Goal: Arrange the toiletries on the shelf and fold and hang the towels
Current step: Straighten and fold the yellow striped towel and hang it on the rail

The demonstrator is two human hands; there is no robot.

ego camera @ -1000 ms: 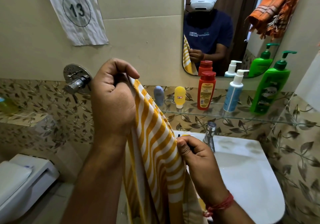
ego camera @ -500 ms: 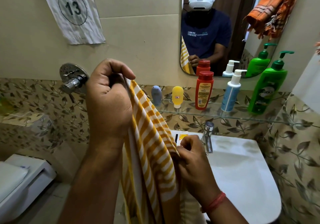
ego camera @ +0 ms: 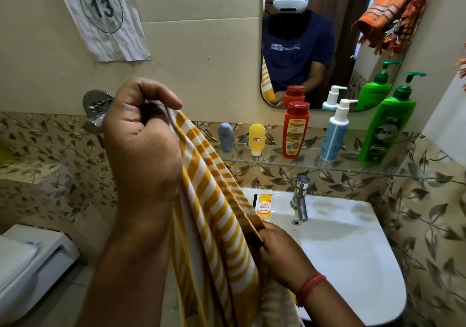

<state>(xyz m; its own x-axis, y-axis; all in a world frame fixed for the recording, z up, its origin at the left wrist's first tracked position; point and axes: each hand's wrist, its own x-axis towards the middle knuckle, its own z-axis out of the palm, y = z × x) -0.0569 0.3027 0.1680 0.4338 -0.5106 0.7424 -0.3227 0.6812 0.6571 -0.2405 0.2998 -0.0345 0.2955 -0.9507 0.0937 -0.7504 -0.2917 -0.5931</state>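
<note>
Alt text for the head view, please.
Both hands hold a yellow-and-white striped towel over a white sink: left hand grips the top, right hand pinches lower. Five bottles stand on the glass shelf behind.

The hanging cloth towel (ego camera: 214, 220) carries yellow-ochre and white stripes, while the fringed towel (ego camera: 393, 11) up by the mirror is orange with thin dark lines. On the clear glass shelf (ego camera: 315, 166) stand a small grey-blue tube (ego camera: 225, 137), a yellow tube with a white cap (ego camera: 256, 138), a red bottle with a yellow label (ego camera: 295, 129), a pale blue pump bottle with a white top (ego camera: 335, 132) and a bright green pump bottle (ego camera: 388, 122). The wall tiles (ego camera: 428, 213) show brown leaves on beige, the ceramic basin (ego camera: 353, 251) is white, and a white paper sheet (ego camera: 103, 16) bears a black circled 13.
</note>
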